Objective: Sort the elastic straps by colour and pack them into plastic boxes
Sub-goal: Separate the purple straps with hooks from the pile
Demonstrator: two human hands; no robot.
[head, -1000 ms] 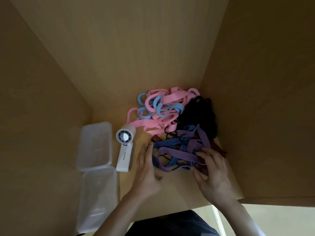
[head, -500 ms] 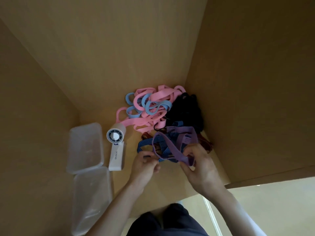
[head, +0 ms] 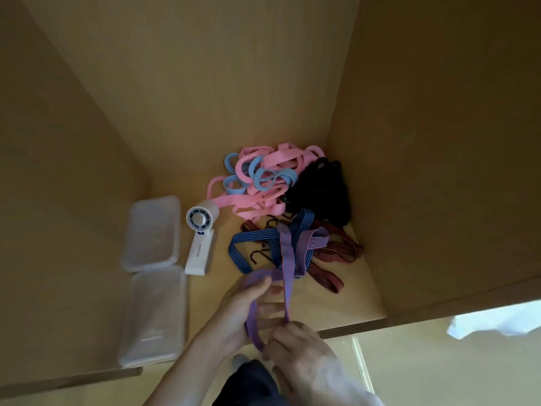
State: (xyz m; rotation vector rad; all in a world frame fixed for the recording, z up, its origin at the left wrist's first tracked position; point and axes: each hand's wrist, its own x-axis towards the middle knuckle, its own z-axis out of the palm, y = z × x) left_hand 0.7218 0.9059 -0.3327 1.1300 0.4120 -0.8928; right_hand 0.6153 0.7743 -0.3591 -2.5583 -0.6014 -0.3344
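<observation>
A heap of elastic straps lies in the back right corner of the wooden desk (head: 202,300): pink straps (head: 263,197), light blue loops (head: 257,174), black straps (head: 319,191), blue striped straps (head: 263,238) and dark red striped straps (head: 330,253). A purple strap (head: 287,259) stretches from the heap toward me. My left hand (head: 243,312) holds its loop, with the strap wound over the fingers. My right hand (head: 301,353) pinches the same strap near the desk's front edge. Two clear plastic boxes, one farther (head: 152,232) and one nearer (head: 152,317), lie at the left.
A white hand-held fan (head: 202,238) lies between the boxes and the straps. Wooden walls close the desk on the left, back and right. Beyond the front edge the floor shows, with a white object (head: 494,326) at the far right.
Both hands have pulled the purple strap out of the heap toward the front edge, stretching it. The right hand moved nearer to me. The view shifted slightly.
</observation>
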